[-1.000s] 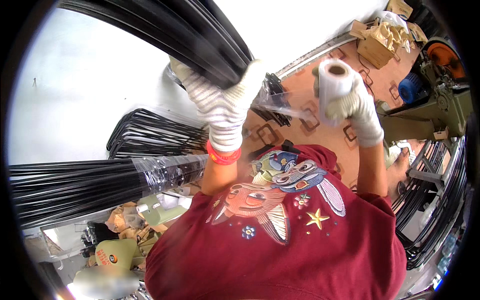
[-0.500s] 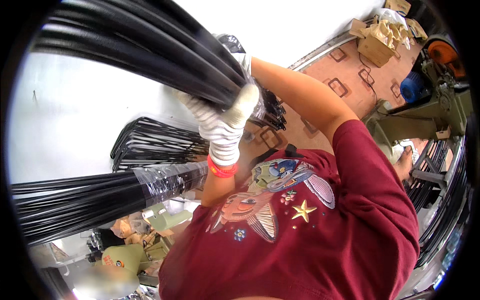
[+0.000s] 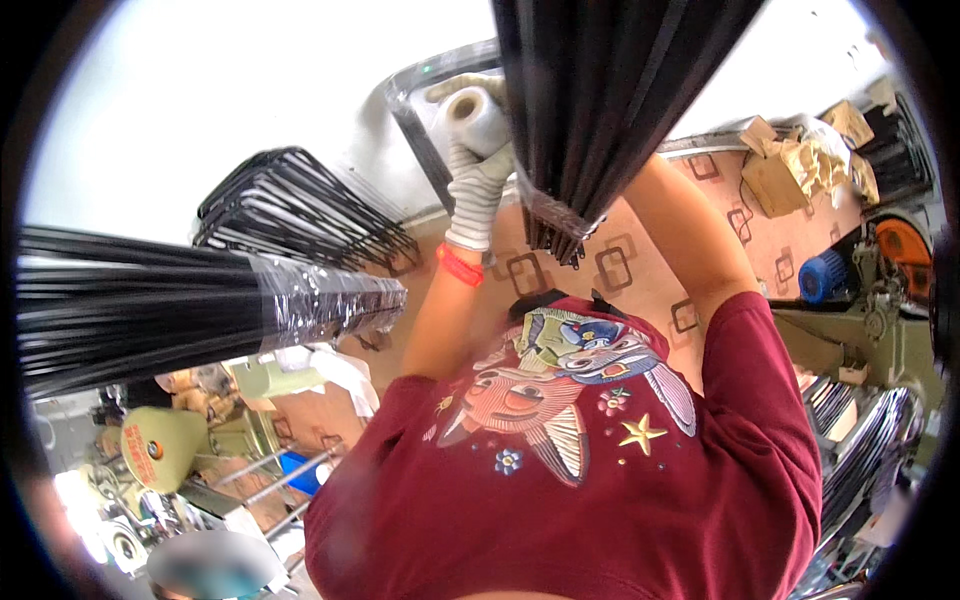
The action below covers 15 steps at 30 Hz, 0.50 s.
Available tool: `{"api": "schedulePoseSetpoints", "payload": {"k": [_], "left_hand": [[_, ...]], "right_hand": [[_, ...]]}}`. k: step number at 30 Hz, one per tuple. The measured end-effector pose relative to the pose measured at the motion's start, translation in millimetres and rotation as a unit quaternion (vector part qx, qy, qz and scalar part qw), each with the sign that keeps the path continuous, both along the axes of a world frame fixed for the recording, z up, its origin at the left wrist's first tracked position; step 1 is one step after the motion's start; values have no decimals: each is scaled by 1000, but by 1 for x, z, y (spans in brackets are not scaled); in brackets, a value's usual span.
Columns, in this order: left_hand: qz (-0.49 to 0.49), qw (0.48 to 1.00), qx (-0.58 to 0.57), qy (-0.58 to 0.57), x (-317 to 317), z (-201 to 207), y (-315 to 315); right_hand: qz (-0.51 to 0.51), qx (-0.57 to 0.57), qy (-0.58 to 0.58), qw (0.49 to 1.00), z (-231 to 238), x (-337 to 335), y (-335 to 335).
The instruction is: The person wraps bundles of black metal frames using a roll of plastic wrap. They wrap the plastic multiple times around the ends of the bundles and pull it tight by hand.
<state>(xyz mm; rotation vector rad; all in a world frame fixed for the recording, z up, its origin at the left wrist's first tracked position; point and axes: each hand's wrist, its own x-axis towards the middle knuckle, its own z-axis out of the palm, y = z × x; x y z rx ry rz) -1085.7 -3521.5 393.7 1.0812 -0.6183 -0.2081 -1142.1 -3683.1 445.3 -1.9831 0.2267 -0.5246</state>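
A thick bundle of black metal bars or frames [image 3: 610, 95] rises in front of me, clear film [image 3: 555, 212] wrapped about its lower end. Left of it, my left hand [image 3: 478, 185], in a white knit glove with a red band at the wrist, grips a roll of clear stretch film [image 3: 487, 130] from below. The roll's hollow core faces me. My right forearm passes behind the bundle. Gloved fingers, which look like my right hand [image 3: 472, 84], come out past it and close over the roll's far side. The rest of that hand is hidden.
Another film-wrapped bundle of black bars [image 3: 150, 310] juts in from the left. Black frames [image 3: 300, 205] lean against the white wall [image 3: 250, 80]. Cardboard boxes [image 3: 775, 185] lie on the patterned floor at the right, near a machine with a blue motor [image 3: 822, 276].
My left hand has left the bundle and now grips the film roll, which has come into view beside it. In the picture the bundle has swung rightward and stands steeper.
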Motion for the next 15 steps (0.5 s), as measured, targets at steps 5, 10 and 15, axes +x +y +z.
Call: {"api": "schedulePoseSetpoints", "payload": {"k": [5,10,15], "left_hand": [[74,930,222,-283,-18,3,67],[-50,945,146,-290,-54,14,90],[-181,918,135,-326,-41,20,94]], "right_hand": [[-76,25,-57,995,2,-31,-10],[-28,197,-124,972,35,-126,31],[58,364,35,929,22,-168,116]]}}
